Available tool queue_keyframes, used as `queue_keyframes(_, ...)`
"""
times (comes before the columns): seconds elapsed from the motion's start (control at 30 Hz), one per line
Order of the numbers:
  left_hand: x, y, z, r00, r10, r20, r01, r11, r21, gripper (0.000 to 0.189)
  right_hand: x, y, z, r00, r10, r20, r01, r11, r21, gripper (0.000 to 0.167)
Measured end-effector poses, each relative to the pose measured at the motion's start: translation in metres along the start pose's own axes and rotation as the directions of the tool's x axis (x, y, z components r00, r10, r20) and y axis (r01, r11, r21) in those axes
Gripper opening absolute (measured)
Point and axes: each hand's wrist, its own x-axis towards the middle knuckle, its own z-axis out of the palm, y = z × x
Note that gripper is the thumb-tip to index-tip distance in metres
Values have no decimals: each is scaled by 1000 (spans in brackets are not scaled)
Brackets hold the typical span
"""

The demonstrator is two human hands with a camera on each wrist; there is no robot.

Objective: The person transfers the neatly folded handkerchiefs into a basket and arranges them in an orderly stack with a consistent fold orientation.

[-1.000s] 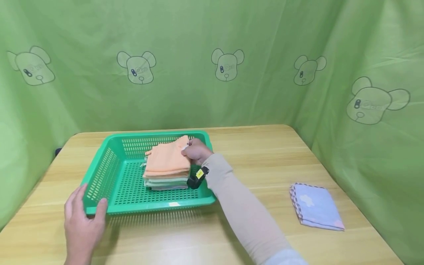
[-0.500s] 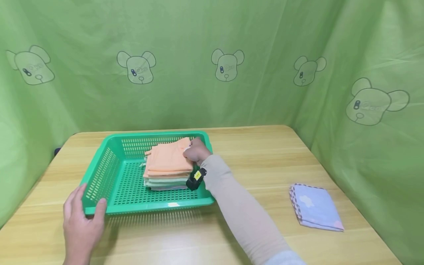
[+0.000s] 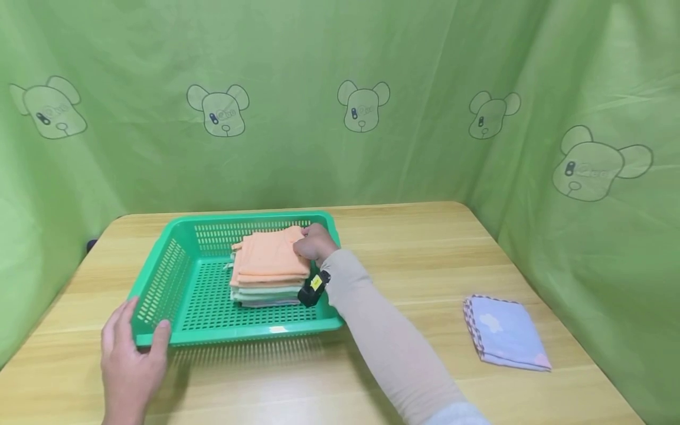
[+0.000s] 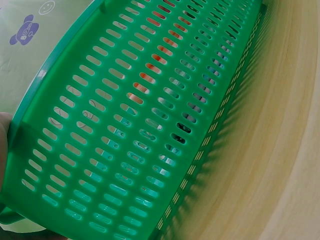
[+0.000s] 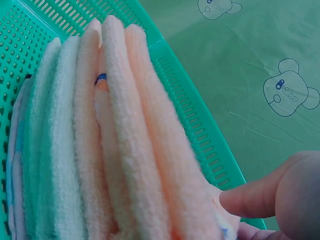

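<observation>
A green plastic basket (image 3: pixel 239 337) stands on the table with a stack of folded towels inside. On top lies a folded peach towel (image 3: pixel 271 254), above pale green towels (image 5: pixel 65 130) and a greyish one at the bottom. My right hand (image 3: pixel 316 243) pinches the right edge of the peach towel, thumb on top; its other fingers are mostly hidden. My left hand (image 3: pixel 130 360) holds the basket's near left corner, thumb and fingers on either side of it. In the left wrist view the slotted basket wall (image 4: pixel 115 120) fills most of the picture.
A folded light blue cloth (image 3: pixel 507 332) with a checked edge lies on the right of the wooden table (image 3: pixel 404 248). Green curtains (image 3: pixel 297 153) with printed bear heads hang behind and at both sides. The stack sits in the basket's right half.
The peach towel's raised far right corner has come down and lies flatter on the stack. My right hand has shifted only slightly, and the left hand keeps its place on the basket.
</observation>
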Motion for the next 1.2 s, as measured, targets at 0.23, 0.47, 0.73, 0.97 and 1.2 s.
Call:
queue_keyframes(0.23, 0, -2, 1, 1000, -8, 7, 8, 1000, 3, 65, -2, 2, 0, 1000, -24, 10, 23, 1000, 16, 51)
queue_keyframes(0.47, -1, 1, 1, 1000, -6, 4, 6, 1000, -1, 64, -5, -1, 0, 1000, -1, -2, 1, 997, 74, 28)
queue_keyframes(0.73, 1, 0, 1, 1000, 6, -2, -6, 1000, -7, 64, -7, -3, 1, 996, -19, -91, 34, 986, 161, 67)
queue_keyframes(0.97, 3, 2, 0, 1000, 7, -3, -7, 1000, -1, 64, -7, -9, -2, 981, -1, -194, 66, 942, 330, 62)
queue_keyframes(1.2, 0, 2, 0, 1000, -7, 5, 7, 1000, 3, 64, -15, -14, -11, 983, -15, -182, 111, 842, 528, 49)
